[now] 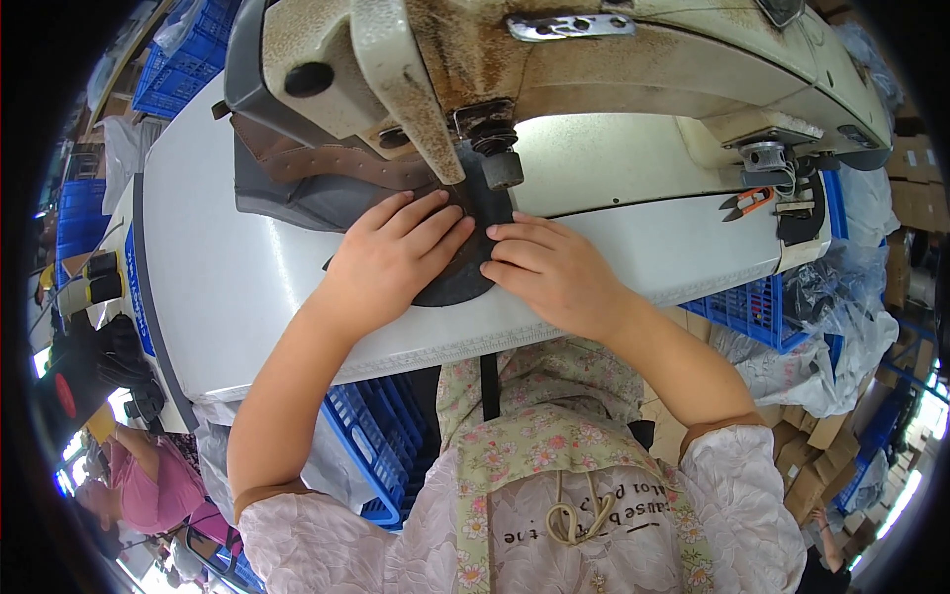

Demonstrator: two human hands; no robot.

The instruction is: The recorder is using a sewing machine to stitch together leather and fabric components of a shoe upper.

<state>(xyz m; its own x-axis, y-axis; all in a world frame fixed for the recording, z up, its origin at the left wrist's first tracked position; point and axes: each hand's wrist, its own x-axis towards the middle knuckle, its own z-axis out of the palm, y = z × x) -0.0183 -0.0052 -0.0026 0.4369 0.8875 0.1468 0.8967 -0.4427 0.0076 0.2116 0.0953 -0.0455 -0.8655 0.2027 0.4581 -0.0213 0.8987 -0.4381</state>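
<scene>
Under the head of a worn cream sewing machine (614,74) lies a dark leather piece (453,290) with a rounded near edge. My left hand (381,262) rests on it from the left, fingers stretched out and laid over the leather. From the right, my right hand (556,269) touches the same piece with its fingertips, fingers extended and slightly bent. Farther left, a brown leather strip (346,166) with a row of holes joins dark grey leather (282,203) spread on the white table (228,307). The needle point is hidden behind machine parts.
Orange-handled thread snips (749,204) lie at the table's right end. A ruler strip (683,290) runs along the near edge. Blue crates (371,436) stand below the table, with plastic bags (792,366) at right. Another person (153,480) is at lower left.
</scene>
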